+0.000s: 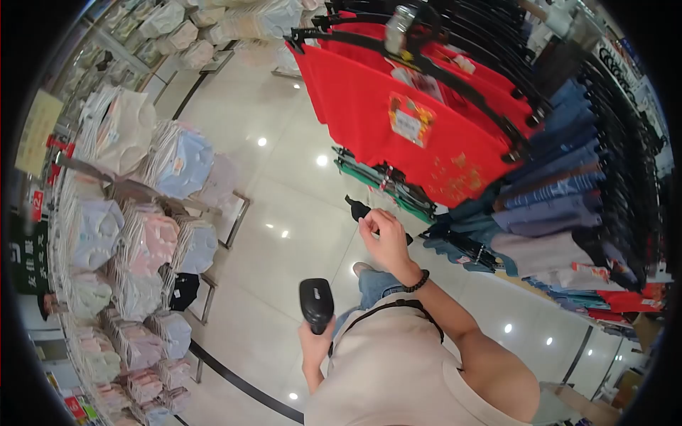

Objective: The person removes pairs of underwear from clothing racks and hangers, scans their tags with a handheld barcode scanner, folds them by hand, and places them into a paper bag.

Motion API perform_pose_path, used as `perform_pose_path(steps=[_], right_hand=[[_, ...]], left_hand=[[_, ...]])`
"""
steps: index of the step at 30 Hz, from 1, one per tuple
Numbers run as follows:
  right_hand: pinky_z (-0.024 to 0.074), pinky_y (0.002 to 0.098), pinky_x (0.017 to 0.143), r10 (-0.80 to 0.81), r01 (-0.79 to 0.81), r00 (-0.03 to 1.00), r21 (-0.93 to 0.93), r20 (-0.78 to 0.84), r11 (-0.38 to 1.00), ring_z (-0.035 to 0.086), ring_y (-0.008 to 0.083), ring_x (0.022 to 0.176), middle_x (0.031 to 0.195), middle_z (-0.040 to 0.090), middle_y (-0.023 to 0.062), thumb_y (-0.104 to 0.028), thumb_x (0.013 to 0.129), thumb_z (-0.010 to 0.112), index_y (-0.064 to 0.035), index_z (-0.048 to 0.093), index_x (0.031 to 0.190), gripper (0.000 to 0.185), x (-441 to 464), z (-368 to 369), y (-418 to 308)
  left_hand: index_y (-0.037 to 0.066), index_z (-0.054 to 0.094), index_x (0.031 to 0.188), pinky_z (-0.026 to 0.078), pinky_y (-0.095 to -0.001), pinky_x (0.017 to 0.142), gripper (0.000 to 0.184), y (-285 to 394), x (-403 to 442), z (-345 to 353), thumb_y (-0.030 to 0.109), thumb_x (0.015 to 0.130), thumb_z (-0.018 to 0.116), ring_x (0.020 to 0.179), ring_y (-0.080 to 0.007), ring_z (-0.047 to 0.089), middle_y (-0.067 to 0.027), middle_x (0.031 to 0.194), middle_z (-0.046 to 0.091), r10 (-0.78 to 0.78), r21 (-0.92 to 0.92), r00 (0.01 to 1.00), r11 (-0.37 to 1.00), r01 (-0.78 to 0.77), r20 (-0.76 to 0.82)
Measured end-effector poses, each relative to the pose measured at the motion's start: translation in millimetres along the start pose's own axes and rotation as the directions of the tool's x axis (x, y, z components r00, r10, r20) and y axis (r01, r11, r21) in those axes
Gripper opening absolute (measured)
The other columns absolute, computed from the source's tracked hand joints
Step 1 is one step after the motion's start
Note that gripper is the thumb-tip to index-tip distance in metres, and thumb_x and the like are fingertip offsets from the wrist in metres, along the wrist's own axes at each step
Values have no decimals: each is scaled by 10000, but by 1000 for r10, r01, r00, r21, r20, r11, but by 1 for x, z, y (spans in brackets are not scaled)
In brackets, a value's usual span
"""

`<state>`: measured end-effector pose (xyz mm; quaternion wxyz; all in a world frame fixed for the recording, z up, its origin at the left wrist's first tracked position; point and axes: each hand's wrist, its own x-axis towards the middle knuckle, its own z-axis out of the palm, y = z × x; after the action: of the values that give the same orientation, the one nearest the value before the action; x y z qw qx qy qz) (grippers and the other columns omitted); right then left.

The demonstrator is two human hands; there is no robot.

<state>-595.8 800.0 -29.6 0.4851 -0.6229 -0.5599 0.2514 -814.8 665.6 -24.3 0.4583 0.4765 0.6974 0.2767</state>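
Scanner (316,302), apparently a handheld barcode reader, is standing up out of the left hand (317,349), its broad black head pointing away from the wearer. We are seeing the left grip clamped around its handle (318,329), just below the head. We are judging the body to be light, stiff and smooth, probably hard plastic, with its working face likely the fragile part; the handle is therefore offering the surest hold. Ahead and to the right of this grip, the right hand (386,238) is hovering with thumb and fingertips curled close together. A black item (359,210) is showing just beside those fingers, but we are not managing to tell whether they are pinching it. Beneath both grips, a pale tiled floor (263,284) is gleaming with reflected lights, and a dark strip (238,380) is crossing it left of the scanner. Well to the left of the left grip, small pastel garments (160,241) are hanging in tiers. Beyond the right grip, red garments (341,99) are hanging from black hangers, one bearing a printed tag (408,122); farther right, blue garments (558,167) are crowding a rack, looking soft and pliable.
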Motion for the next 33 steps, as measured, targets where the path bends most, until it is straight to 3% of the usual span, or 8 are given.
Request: perform_pose_path(steps=[4,7,9,15,21,28,31,33], right_hand=[[447,316,604,79,-164,940,234,333,958,573,201,639,664,549,85,-137,829,579,-37,538,774,121,47,14,-7],[446,308,641,2,-73,967,270,255,960,563,189,677,730,547,94,-142,840,570,-38,523,848,114,64,44,-19],[426,259,639,104,-248,917,347,384,905,519,149,700,785,531,55,-120,843,574,-26,485,829,130,76,63,-18],[408,319,540,344,-366,929,205,133,908,531,238,561,617,512,106,-161,788,602,-19,448,749,213,137,115,22],[426,406,569,525,-523,815,-79,244,849,568,353,621,666,563,215,-297,813,495,36,561,737,348,240,182,26],[413,395,564,547,-551,826,-6,141,834,546,338,607,665,559,193,-306,818,508,9,572,751,329,376,218,6],[400,402,540,564,-565,825,13,40,825,537,337,568,625,547,189,-292,820,509,15,560,713,329,416,201,29],[392,404,525,625,-621,779,-77,42,780,533,335,548,602,538,187,-281,819,516,17,552,686,328,442,180,47]], left_hand=[[-30,590,795,440,-269,578,189,38,80,-15,100,718,703,604,-100,518,-49,648,598,69,-32,992,997,-66,110],[-28,582,889,459,-291,629,238,74,137,-16,47,687,683,654,-113,562,-118,727,637,218,10,923,972,-233,315],[-14,548,996,471,-311,667,359,79,174,-12,43,663,669,707,-258,632,-179,781,633,218,44,844,961,-273,491],[2,524,1049,460,-348,683,412,118,280,-15,77,673,674,781,-368,605,-202,811,626,215,26,655,941,-338,724],[41,535,1053,459,-346,681,428,152,420,-62,84,654,684,777,-373,599,-189,805,625,241,36,521,884,-466,819],[41,560,1005,467,-305,612,443,212,583,-63,32,569,634,615,-301,584,-165,702,602,242,-52,294,844,-534,925],[-1,585,864,453,-270,611,279,244,627,-28,39,606,682,617,-111,529,-104,709,626,169,-29,206,835,-550,964],[28,572,958,460,-306,626,367,270,650,3,40,599,645,640,-246,575,-157,712,610,122,-21,131,805,-592,984]])
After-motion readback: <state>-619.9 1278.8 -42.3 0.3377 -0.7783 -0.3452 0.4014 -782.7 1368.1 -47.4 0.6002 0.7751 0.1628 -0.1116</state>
